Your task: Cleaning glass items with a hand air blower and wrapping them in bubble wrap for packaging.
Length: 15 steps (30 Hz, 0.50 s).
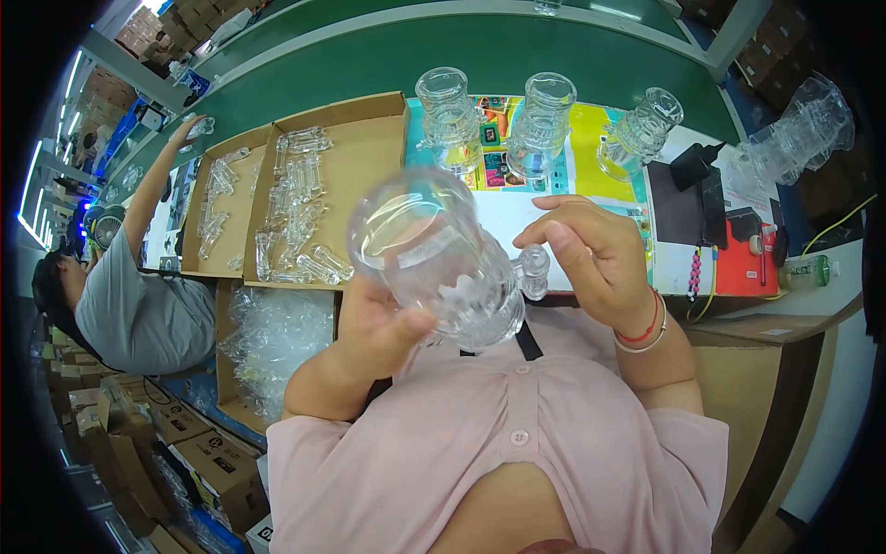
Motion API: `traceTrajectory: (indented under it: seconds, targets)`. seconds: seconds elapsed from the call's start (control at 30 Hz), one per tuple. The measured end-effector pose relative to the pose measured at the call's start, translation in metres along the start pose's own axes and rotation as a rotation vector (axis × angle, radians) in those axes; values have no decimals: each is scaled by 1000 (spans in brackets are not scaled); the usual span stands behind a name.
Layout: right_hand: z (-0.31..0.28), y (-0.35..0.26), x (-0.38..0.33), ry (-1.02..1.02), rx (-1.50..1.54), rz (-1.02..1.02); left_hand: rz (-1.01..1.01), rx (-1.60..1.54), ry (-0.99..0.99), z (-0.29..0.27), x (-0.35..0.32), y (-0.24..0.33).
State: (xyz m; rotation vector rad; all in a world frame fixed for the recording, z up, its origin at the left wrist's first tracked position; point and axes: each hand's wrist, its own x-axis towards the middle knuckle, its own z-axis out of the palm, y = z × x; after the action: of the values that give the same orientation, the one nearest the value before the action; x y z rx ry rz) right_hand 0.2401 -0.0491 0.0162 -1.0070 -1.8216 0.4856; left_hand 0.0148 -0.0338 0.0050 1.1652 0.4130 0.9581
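Observation:
A clear glass vessel [443,263] with a wide round mouth and a short knobbed side stem [532,272] is tilted in front of my chest. My left hand [383,319] is closed around its lower left side; some of the fingers show only through the glass. Close to the side stem, my right hand [591,254] has bent fingers held apart, with nothing seen in them. Beyond my hands, similar glass vessels stand on the table: one at left [448,115], one in the middle [544,125] and a tilted one at right [641,134].
Cardboard trays [346,115] at left hold several small glass tubes. Below them, a box [226,369] contains clear plastic bags. Stacked clear cups [798,129], a black holder [694,166] and a red box [748,268] are at right. A co-worker [148,309] reaches over the table at far left.

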Motion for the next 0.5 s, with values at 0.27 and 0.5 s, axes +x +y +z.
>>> traceTrajectory:
  seconds: [0.27,0.5]
  targets:
    - [5,5,0,-12,36,41,-19,28,150,3,7,2]
    - [8,7,2,-19,30,47,-38,25,143,-2,7,1]
